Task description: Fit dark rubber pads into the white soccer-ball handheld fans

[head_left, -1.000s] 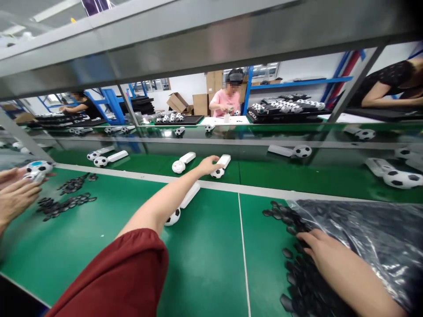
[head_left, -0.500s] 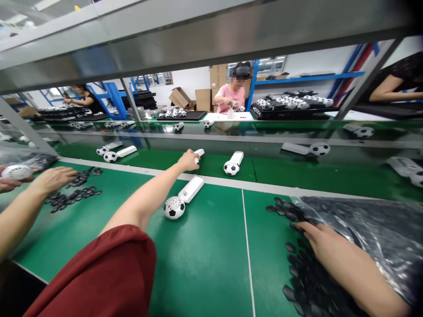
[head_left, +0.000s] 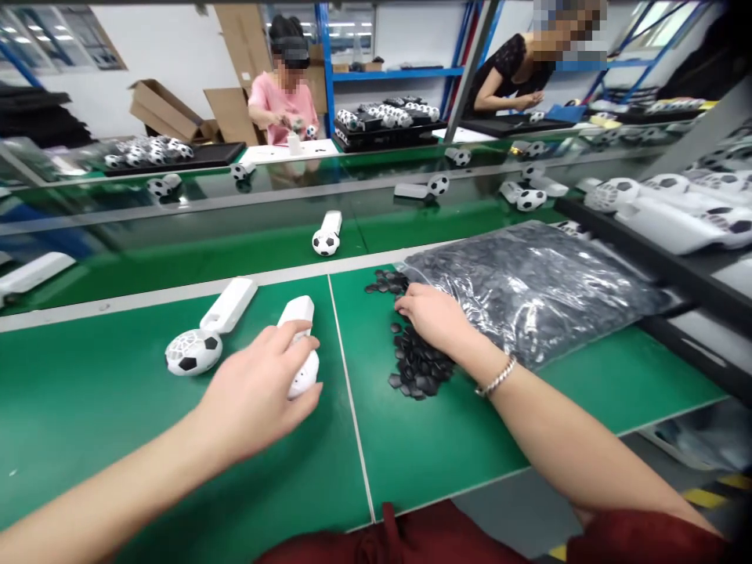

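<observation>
My left hand (head_left: 264, 384) curls its fingers and thumb around the ball-shaped head of a white soccer-ball device with a flat handle (head_left: 298, 312); its head is partly hidden by the fingers. To its left lies a second soccer-ball device (head_left: 193, 351), with black patches on part of its head. On the right, my right hand (head_left: 432, 313) has its fingers pinched together at the edge of a pile of small black pentagon pieces (head_left: 420, 368). What those fingertips hold, if anything, is hidden.
A clear plastic bag (head_left: 522, 282) of black pieces lies right of the pile. Black trays (head_left: 658, 251) of soccer-ball devices stand at the far right. Beyond the table edge, a green belt (head_left: 264, 243) carries more devices. Two co-workers sit across the line.
My left hand has drawn back from the belt with a white device, now over the table beside the other one. My right hand remains at the black pieces. The view has turned right.
</observation>
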A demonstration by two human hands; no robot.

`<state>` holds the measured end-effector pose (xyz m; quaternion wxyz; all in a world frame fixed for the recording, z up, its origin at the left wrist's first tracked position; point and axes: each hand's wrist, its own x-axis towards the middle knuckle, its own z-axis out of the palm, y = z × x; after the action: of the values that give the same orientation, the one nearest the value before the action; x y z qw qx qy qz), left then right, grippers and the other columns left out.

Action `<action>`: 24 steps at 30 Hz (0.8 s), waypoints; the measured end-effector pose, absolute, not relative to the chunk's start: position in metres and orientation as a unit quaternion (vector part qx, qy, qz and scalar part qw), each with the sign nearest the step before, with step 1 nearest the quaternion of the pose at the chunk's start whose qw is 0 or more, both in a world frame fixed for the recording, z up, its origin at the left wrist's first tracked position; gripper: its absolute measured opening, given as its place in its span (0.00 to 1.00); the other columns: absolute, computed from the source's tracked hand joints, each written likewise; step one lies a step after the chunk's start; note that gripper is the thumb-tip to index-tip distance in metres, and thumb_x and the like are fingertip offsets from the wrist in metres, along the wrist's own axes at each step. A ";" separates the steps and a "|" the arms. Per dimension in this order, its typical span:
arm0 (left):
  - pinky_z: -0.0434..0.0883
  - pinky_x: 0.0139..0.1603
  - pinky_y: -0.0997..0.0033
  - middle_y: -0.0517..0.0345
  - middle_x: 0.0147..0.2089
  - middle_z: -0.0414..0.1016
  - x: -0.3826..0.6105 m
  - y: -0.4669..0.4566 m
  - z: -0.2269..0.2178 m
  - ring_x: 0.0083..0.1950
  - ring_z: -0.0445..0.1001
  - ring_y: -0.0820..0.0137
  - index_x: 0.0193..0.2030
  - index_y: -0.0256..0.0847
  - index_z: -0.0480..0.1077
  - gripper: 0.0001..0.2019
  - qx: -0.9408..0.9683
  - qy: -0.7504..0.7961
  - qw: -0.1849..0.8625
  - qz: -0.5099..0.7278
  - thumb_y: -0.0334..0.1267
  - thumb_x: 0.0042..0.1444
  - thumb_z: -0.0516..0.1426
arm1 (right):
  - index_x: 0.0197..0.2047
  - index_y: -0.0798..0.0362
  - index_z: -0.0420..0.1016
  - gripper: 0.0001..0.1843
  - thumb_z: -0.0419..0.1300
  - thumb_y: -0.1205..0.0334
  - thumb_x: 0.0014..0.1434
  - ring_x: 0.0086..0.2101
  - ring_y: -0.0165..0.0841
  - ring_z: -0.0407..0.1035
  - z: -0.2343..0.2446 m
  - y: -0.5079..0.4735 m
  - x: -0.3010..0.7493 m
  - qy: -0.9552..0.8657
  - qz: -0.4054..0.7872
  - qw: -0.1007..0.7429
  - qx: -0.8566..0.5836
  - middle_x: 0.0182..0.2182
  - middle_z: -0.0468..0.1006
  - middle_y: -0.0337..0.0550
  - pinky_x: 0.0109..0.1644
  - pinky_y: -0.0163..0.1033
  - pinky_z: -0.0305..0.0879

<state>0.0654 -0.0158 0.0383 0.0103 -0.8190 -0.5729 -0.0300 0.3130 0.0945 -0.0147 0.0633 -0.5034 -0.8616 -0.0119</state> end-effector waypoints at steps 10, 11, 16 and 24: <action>0.60 0.55 0.52 0.61 0.62 0.60 0.061 0.005 0.022 0.55 0.61 0.55 0.56 0.52 0.62 0.32 -0.911 -0.410 -0.007 0.045 0.26 0.42 0.54 | 0.34 0.53 0.75 0.07 0.56 0.67 0.56 0.31 0.30 0.68 -0.009 0.093 0.307 -0.846 0.166 0.222 -0.455 0.32 0.77 0.40 0.38 0.36 0.62; 0.55 0.59 0.50 0.60 0.59 0.64 0.063 0.009 0.023 0.55 0.60 0.55 0.53 0.50 0.64 0.28 -0.918 -0.394 0.008 0.044 0.28 0.43 0.55 | 0.33 0.54 0.74 0.06 0.56 0.67 0.56 0.30 0.29 0.68 -0.008 0.092 0.307 -0.841 0.184 0.243 -0.448 0.31 0.77 0.40 0.37 0.36 0.62; 0.57 0.58 0.51 0.49 0.41 0.70 0.079 0.027 0.011 0.45 0.67 0.58 0.45 0.39 0.67 0.25 -0.883 -0.468 0.022 0.019 0.55 0.45 0.57 | 0.32 0.55 0.72 0.03 0.58 0.67 0.53 0.35 0.29 0.67 -0.007 0.087 0.303 -0.811 0.258 0.341 -0.399 0.33 0.73 0.42 0.36 0.34 0.63; 0.65 0.45 0.60 0.51 0.49 0.70 0.084 0.028 -0.005 0.48 0.65 0.57 0.59 0.41 0.57 0.31 -0.797 -0.597 -0.079 -0.055 0.54 0.50 0.54 | 0.31 0.53 0.72 0.02 0.61 0.64 0.53 0.48 0.34 0.63 -0.021 0.069 0.283 -0.826 0.344 0.334 -0.296 0.45 0.67 0.45 0.53 0.45 0.58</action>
<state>0.0842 0.0275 -0.0053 -0.0787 -0.7966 -0.5969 -0.0547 0.2830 0.0686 -0.0213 0.3343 -0.2957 -0.8259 0.3445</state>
